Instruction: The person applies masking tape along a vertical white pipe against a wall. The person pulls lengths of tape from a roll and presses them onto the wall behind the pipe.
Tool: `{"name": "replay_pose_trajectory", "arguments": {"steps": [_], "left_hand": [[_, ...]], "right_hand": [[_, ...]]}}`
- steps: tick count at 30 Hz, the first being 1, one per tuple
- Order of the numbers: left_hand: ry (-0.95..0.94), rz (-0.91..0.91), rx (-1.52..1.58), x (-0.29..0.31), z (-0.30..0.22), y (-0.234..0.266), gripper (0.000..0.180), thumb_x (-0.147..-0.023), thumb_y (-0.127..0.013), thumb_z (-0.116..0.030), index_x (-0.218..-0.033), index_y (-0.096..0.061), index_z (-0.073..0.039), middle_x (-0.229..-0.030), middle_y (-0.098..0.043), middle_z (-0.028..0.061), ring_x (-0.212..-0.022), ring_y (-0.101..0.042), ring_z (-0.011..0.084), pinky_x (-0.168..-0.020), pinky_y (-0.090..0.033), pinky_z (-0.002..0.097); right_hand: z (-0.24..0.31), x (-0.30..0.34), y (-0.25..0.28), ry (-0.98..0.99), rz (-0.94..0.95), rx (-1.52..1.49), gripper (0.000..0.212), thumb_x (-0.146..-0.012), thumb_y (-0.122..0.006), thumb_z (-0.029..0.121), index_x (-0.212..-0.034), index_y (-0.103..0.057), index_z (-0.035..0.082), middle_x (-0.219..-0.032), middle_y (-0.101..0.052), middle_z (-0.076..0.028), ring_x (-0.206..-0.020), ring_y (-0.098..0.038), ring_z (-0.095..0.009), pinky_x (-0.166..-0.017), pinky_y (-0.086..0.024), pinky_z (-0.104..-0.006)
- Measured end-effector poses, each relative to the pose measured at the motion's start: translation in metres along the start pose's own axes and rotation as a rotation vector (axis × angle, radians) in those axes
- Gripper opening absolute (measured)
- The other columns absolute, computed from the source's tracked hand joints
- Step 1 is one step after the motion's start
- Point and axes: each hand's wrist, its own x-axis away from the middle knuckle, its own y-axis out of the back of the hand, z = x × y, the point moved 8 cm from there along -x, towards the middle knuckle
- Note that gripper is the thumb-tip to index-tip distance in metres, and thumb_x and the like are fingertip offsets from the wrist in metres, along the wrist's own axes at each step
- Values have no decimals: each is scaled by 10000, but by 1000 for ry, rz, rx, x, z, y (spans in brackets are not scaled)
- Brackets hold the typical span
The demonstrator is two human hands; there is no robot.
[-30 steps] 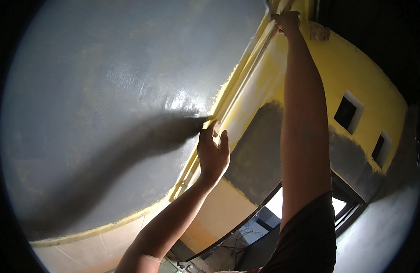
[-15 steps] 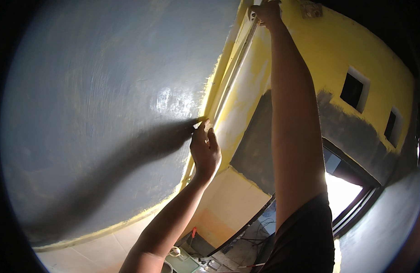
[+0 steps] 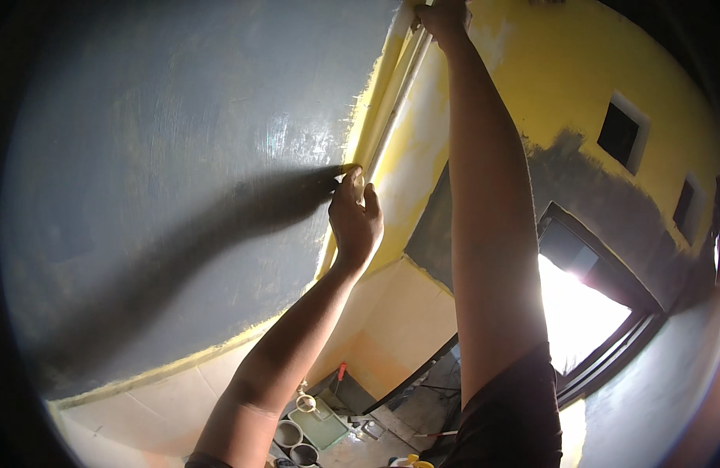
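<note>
A long, thin white pipe (image 3: pixel 399 109) slants along the yellow-painted edge (image 3: pixel 368 101) of a grey wall. High up at the top of the view, my right hand (image 3: pixel 446 19) is closed around its upper part; the picture's edge cuts off some of that hand. Lower down, my left hand (image 3: pixel 356 226) has its thumb and fingers on either side of the pipe, close against the wall's edge. Its fingertips partly hide the pipe there, and I cannot make out where the pipe ends.
The grey wall (image 3: pixel 180 117) fills the left, with my arm's shadow across it. To the right are a yellow wall with small square openings (image 3: pixel 619 132) and a bright window (image 3: pixel 582 312). Below lie a green tray (image 3: pixel 326 425), buckets (image 3: pixel 288 434) and a red-handled tool (image 3: pixel 342 370).
The view has tipped downward, bringing more of the buckets and floor into sight. Both hands appear higher in the picture but keep their places along the pipe.
</note>
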Motion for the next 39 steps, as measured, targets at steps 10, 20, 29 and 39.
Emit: {"name": "replay_pose_trajectory", "arguments": {"steps": [10, 20, 29, 39], "left_hand": [[-118, 17, -122, -19, 8, 7, 432, -940, -720, -126, -1325, -605, 33, -1209, -710, 231, -1051, -724, 350, -894, -581, 408], [-227, 111, -380, -19, 11, -10, 442, -1001, -674, -277, -1283, -642, 62, -945, -716, 199, -803, -674, 290, -777, -553, 401], [-273, 155, -485, -35, 8, 5, 289, -1021, -594, -151, -1224, -668, 40, -1056, -725, 269, -1001, -712, 405, -884, -570, 449], [-53, 444, -400, -45, -6, 9, 282, -1052, -558, -194, -1179, -651, 39, -1023, -722, 176, -971, -698, 259, -856, -523, 359]], "right_hand": [[52, 73, 19, -309, 262, -30, 1161, -781, -793, 215, -1633, -44, -31, -1245, -653, -319, -1119, -686, -397, -902, -596, -441], [2, 65, 12, -126, -212, -57, 1128, -737, -820, 229, -1603, -157, -58, -1262, -640, -303, -1115, -678, -411, -884, -601, -457], [28, 111, -22, -250, 493, -1387, 336, -912, -736, 241, -1100, -686, -33, -913, -681, -117, -808, -717, -279, -609, -583, -411], [23, 127, -14, -334, 414, -1480, 372, -954, -676, 341, -1131, -714, 17, -941, -680, -82, -832, -671, -257, -595, -539, -375]]}}
